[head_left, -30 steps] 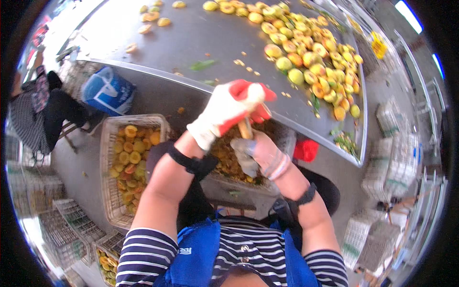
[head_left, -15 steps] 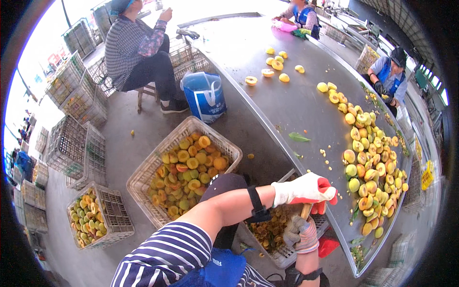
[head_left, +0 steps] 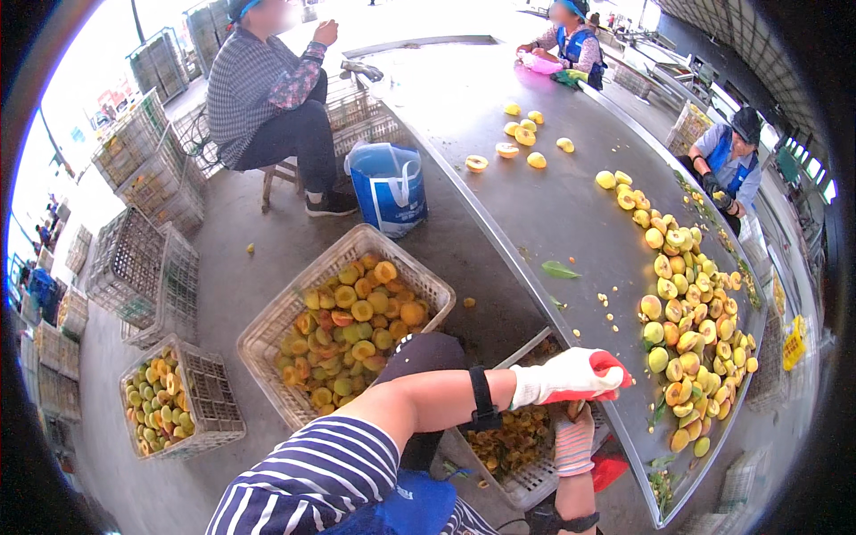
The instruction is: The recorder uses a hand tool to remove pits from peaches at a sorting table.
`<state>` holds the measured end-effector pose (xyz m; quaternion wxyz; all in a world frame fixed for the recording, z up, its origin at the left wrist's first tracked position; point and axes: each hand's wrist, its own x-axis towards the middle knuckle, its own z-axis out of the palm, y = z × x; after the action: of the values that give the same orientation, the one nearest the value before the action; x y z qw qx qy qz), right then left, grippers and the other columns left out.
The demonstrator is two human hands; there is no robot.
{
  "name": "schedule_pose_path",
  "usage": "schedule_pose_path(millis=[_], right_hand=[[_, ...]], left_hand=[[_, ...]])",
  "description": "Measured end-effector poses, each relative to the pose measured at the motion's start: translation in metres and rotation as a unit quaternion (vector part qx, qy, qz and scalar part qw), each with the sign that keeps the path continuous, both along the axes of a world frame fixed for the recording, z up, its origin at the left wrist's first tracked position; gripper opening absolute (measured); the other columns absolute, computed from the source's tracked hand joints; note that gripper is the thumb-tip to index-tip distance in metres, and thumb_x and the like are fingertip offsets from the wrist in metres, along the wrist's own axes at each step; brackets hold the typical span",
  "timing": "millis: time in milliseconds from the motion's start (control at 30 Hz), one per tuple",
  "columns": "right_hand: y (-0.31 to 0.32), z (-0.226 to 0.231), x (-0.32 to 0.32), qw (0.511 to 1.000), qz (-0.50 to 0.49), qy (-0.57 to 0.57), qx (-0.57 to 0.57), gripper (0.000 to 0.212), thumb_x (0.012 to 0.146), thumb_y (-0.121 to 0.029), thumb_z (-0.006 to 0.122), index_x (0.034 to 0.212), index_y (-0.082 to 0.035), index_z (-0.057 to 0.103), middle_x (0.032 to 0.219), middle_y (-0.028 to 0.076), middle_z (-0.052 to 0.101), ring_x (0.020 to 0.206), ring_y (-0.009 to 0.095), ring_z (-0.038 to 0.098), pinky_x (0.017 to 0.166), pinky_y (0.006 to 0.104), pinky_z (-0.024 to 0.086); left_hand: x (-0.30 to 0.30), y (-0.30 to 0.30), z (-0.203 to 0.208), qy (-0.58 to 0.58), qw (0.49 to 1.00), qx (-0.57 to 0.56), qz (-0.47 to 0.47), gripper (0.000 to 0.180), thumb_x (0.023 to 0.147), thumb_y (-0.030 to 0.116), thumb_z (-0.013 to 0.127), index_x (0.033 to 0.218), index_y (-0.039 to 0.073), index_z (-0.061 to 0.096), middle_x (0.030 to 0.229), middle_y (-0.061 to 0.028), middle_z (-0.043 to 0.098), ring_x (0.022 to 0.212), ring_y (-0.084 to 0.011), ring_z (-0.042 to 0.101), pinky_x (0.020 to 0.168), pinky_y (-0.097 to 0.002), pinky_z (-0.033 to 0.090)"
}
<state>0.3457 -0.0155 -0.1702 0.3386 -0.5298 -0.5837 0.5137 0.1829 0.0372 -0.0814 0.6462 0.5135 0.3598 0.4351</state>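
My left hand (head_left: 571, 377), in a white glove with a red coated palm, is closed at the near edge of the metal table (head_left: 562, 214). Whatever its curled fingers hold is hidden. Just below it is my right hand (head_left: 572, 439), in a pink-and-grey striped glove, its fingers largely covered by the left. A bit of wooden handle (head_left: 578, 409) shows between the hands, belonging to a tool whose working end I cannot see. Under both hands stands a crate of brownish fruit scraps (head_left: 508, 441). Yellow peaches (head_left: 691, 330), many halved, are heaped on the table to the right.
A large crate (head_left: 267, 334) of peach halves stands left of my knee, with a smaller full crate (head_left: 214, 392) beyond. A blue bag (head_left: 388, 192) sits beside the table. One person (head_left: 276, 107) sits at left; two others (head_left: 580, 45) (head_left: 731, 160) are across the table.
My right hand has moved up under the left, so its fingers and most of the wooden handle are now covered. The left hand stays closed in nearly the same place. The view has shifted slightly.
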Motion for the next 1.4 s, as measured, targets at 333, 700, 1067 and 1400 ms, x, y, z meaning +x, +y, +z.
schedule_pose_path(millis=[333, 700, 1067, 1400], right_hand=[[-0.014, 0.017, -0.02, 0.99, -0.043, 0.114, -0.075, 0.046, 0.093, -0.016, 0.076, 0.133, 0.002, 0.06, 0.124, 0.006, 0.069, 0.111, 0.017, 0.064, 0.101, 0.0336, 0.05], [-0.012, 0.048, -0.028, 0.992, -0.03, 0.062, -0.104, 0.055, 0.09, -0.017, 0.075, 0.138, 0.004, 0.058, 0.115, 0.006, 0.068, 0.099, 0.017, 0.063, 0.089, 0.0316, 0.054], [0.016, 0.048, -0.023, 0.919, 0.155, -0.301, 0.2, 0.034, 0.093, -0.021, 0.068, 0.125, -0.009, 0.068, 0.126, 0.022, 0.067, 0.113, 0.043, 0.066, 0.096, 0.0462, 0.056], [0.018, 0.05, -0.04, 0.981, 0.092, -0.143, 0.094, 0.039, 0.095, -0.029, 0.072, 0.127, -0.009, 0.064, 0.114, 0.021, 0.071, 0.109, 0.041, 0.068, 0.093, 0.0476, 0.055]], left_hand=[[-0.003, -0.003, -0.001, -0.166, 0.978, -0.12, -0.047, 0.051, 0.105, 0.052, 0.061, 0.111, 0.003, 0.073, 0.079, -0.0125, 0.074, 0.063, -0.0187, 0.07, 0.06, -0.0318, 0.056], [-0.016, 0.003, 0.018, -0.047, 0.992, -0.077, -0.083, 0.047, 0.105, 0.046, 0.063, 0.099, 0.003, 0.079, 0.077, -0.01, 0.075, 0.069, -0.0179, 0.072, 0.065, -0.0333, 0.059], [-0.016, 0.027, -0.009, -0.264, 0.944, -0.174, -0.089, 0.065, 0.112, 0.051, 0.043, 0.14, -0.007, 0.058, 0.109, -0.0231, 0.075, 0.093, -0.0318, 0.073, 0.088, -0.0421, 0.059], [-0.005, 0.018, 0.005, -0.146, 0.98, -0.13, 0.032, 0.058, 0.11, 0.049, 0.052, 0.125, -0.004, 0.071, 0.094, -0.0201, 0.077, 0.074, -0.0265, 0.075, 0.068, -0.0357, 0.061]])
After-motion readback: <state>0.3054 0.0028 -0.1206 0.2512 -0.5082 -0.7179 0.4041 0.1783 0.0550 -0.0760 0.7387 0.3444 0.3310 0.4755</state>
